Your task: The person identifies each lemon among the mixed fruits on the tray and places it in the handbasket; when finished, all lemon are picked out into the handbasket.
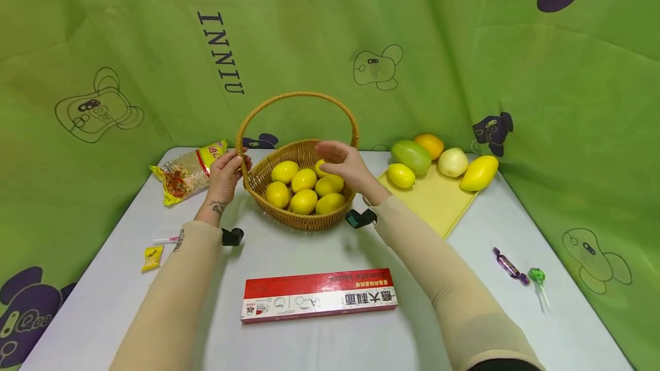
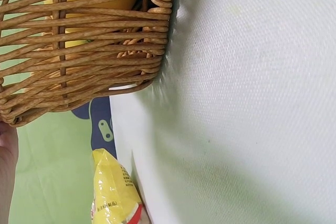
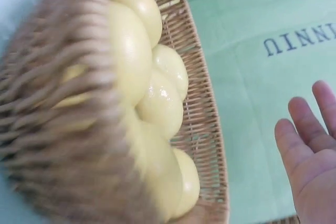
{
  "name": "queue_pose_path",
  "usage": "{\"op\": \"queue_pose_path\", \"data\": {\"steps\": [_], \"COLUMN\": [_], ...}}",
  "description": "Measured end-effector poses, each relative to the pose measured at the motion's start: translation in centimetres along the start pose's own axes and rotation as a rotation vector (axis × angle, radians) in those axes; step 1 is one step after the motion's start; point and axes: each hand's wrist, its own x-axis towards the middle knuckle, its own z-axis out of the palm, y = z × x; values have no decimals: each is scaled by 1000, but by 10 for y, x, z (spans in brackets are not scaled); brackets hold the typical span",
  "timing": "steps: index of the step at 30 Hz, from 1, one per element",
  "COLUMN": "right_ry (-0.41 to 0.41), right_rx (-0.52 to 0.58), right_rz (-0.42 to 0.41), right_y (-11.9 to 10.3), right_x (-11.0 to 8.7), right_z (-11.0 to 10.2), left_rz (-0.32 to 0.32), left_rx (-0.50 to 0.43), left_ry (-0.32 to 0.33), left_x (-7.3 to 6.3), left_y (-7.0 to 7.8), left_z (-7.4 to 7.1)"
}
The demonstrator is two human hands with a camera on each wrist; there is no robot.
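A wicker basket (image 1: 305, 223) with a tall arched handle stands near the back of the table, holding several yellow lemons (image 1: 304, 202). My left hand (image 1: 224, 176) grips the handle near its left foot. Over the basket's right side is my right hand (image 1: 352, 169), fingers spread and relaxed, overlapping a lemon there. From the right wrist, the palm and fingertips of that right hand (image 3: 312, 161) show apart from the lemons (image 3: 160, 103), with nothing held. The left wrist view shows the basket's woven side (image 2: 79, 56) close up, and only a sliver of the left hand.
A yellow noodle bag (image 1: 188, 173) lies left of the basket. At right, a yellow tray (image 1: 438, 210) carries a lemon, a mango and other fruit. A red spaghetti box (image 1: 319, 295) lies in front. Wrapped candies (image 1: 510, 266) and a green lollipop (image 1: 537, 277) sit at far right.
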Motion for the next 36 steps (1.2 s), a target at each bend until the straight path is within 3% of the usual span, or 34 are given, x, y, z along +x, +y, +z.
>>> {"op": "queue_pose_path", "data": {"steps": [7,15,24,36], "right_ry": [34,250,481,605], "right_rx": [63,115,57,-135], "right_rz": [-64,-104,49,211], "right_y": [14,40,58,80], "right_x": [-44,-66,-68,-63], "right_z": [-35,-100,-143,-148], "left_rz": [4,-12,-19,-18], "left_rx": [1,38,24,24], "left_ry": [-4,-6,-7,-15], "left_x": [1,1,0,0], "left_y": [2,4,1,1], "left_z": [0,0,-2,-1]}}
